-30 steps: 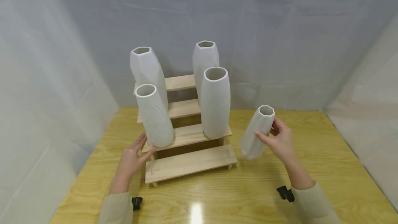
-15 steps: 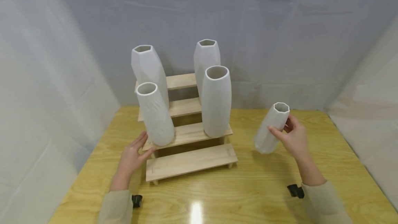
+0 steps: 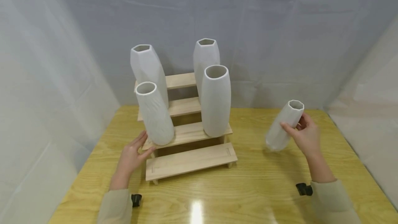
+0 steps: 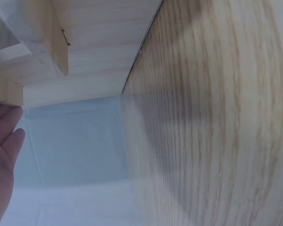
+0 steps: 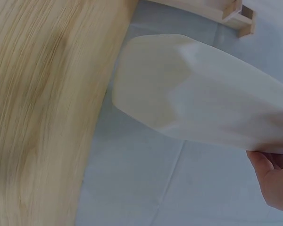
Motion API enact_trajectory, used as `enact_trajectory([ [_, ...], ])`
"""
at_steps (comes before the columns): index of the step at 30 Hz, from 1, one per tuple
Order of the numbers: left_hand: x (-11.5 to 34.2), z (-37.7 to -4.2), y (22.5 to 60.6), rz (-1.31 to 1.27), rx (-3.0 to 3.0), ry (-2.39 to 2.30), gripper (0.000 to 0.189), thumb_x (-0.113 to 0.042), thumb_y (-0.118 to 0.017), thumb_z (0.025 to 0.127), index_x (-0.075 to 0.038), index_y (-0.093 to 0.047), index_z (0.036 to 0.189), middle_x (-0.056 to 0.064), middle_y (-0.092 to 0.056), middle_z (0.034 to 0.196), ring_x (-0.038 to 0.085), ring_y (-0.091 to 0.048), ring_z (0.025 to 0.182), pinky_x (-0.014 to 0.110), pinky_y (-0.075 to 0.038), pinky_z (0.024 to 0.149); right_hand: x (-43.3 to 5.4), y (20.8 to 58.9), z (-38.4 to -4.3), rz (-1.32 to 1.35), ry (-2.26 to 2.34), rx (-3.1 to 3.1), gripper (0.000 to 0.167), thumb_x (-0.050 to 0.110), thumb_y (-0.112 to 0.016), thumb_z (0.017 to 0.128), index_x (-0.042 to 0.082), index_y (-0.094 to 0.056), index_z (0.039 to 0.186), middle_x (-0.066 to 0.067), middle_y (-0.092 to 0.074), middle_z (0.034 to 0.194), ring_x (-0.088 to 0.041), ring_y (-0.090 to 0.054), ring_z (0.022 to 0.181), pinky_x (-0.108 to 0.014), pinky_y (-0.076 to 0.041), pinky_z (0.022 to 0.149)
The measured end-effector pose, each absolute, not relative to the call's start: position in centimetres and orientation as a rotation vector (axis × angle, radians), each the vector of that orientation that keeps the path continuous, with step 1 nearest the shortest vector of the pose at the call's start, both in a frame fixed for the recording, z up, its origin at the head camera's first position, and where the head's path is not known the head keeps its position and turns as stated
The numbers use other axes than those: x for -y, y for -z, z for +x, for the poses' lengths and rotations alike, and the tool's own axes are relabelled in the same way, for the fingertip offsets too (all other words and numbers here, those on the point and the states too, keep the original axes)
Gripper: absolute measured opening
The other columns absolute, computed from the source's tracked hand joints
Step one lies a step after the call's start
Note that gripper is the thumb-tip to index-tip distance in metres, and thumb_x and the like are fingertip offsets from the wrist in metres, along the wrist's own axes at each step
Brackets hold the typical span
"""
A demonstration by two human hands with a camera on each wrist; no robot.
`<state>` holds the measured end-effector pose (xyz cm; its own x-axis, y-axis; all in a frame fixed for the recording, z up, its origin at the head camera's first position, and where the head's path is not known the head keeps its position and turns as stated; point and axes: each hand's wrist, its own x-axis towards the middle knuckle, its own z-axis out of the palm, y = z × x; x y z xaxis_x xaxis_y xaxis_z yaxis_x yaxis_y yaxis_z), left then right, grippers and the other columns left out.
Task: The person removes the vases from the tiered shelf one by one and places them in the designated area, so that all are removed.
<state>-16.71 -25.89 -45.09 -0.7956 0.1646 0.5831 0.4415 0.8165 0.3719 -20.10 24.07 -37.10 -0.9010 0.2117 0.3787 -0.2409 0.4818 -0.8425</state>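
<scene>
A white faceted vase (image 3: 284,125) is tilted above the right part of the table; its bottom (image 5: 148,84) faces the right wrist camera. My right hand (image 3: 306,136) grips it near the rim, thumb on the near side. At the left end of a stepped wooden stand (image 3: 191,161), my left hand (image 3: 130,158) touches the second step's edge with fairly straight fingers and spread thumb, beside a textured white vase (image 3: 156,120). Fingertips (image 4: 12,141) of that hand show against the wood in the left wrist view. A smooth rounded white vase (image 3: 216,103) stands on the same step's right end.
Two taller angular vases, one at left (image 3: 147,66) and one at right (image 3: 206,56), stand further back on the stand. Its lowest step carries nothing. Grey-white cloth (image 3: 280,44) hangs behind and beside the wooden table (image 3: 248,189).
My right hand has carried the faceted vase to the right, away from the stand. My left hand stays at the stand's left end. The other vases have not moved.
</scene>
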Motion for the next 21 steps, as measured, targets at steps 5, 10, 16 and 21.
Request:
enact_trajectory([
  [5, 26.0, -16.7, 45.2, -0.444, 2.45, 0.685, 0.06, -0.015, -0.077, 0.066, 0.01, -0.053, 0.115, 0.025, -0.048, 0.121, 0.04, -0.056, 0.092, 0.049, -0.047, 0.076, -25.0, 37.2, -20.5, -0.008, -1.401, 2.305, 0.054, 0.009, -0.071, 0.074, -0.009, -0.047, 0.119, -0.015, -0.054, 0.104, 0.004, -0.05, 0.084, -0.006, -0.043, 0.069],
  [10, 26.1, -16.9, 45.3, -0.448, 2.451, 0.674, 0.06, -0.016, -0.077, 0.066, 0.009, -0.053, 0.115, 0.024, -0.048, 0.121, 0.039, -0.057, 0.092, 0.048, -0.048, 0.076, -25.9, 37.4, -20.7, -0.088, -1.392, 2.317, 0.055, 0.012, -0.071, 0.075, -0.009, -0.046, 0.12, -0.01, -0.054, 0.104, 0.003, -0.049, 0.085, -0.006, -0.043, 0.069],
  [16, 26.1, -16.9, 45.3, -0.463, 2.441, 0.663, 0.059, -0.018, -0.077, 0.067, 0.011, -0.054, 0.112, 0.025, -0.049, 0.12, 0.038, -0.058, 0.089, 0.048, -0.049, 0.074, -27.1, 37.6, -21.4, -0.168, -1.423, 2.302, 0.052, 0.014, -0.07, 0.076, -0.005, -0.048, 0.118, -0.004, -0.054, 0.103, -0.001, -0.051, 0.088, -0.008, -0.044, 0.071],
  [21, 26.1, -16.9, 45.3, -0.472, 2.43, 0.657, 0.058, -0.015, -0.077, 0.065, 0.011, -0.055, 0.111, 0.025, -0.049, 0.119, 0.038, -0.059, 0.088, 0.047, -0.049, 0.073, -27.8, 37.7, -22.2, -0.221, -1.485, 2.245, 0.042, 0.01, -0.069, 0.076, 0.002, -0.052, 0.113, 0.004, -0.053, 0.099, -0.003, -0.051, 0.088, -0.008, -0.044, 0.07],
])
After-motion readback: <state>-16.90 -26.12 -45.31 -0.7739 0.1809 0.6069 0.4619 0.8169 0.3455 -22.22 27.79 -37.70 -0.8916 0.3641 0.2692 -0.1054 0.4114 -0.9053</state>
